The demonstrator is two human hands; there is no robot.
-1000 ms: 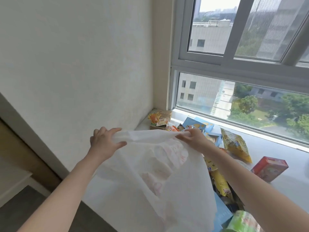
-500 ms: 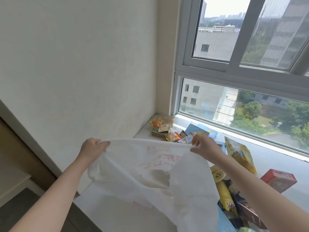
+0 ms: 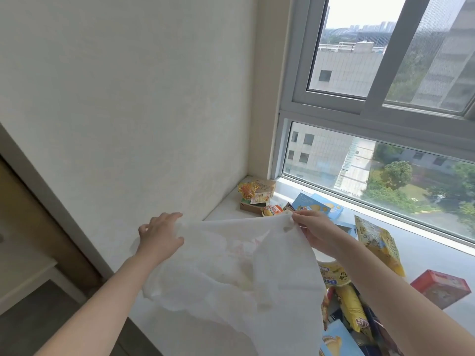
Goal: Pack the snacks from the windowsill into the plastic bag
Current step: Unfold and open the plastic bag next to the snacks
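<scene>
A thin white plastic bag with faint red print is stretched between my hands above the white windowsill, its lower part lying crumpled on the sill. My left hand holds the bag's left edge between thumb and fingers. My right hand pinches the right edge. Snacks lie to the right and behind: a yellow bag, a red box, blue boxes, a brown box with small packets, and yellow packets partly hidden by my right arm.
A white wall closes the sill's left end. The window frame runs along the back. A wooden door frame and dark floor lie at the lower left. A blue box sits at the bottom edge.
My hands have moved apart and lower, spreading the bag wider. The bag's lower part has settled onto the sill. The view has shifted up and left.
</scene>
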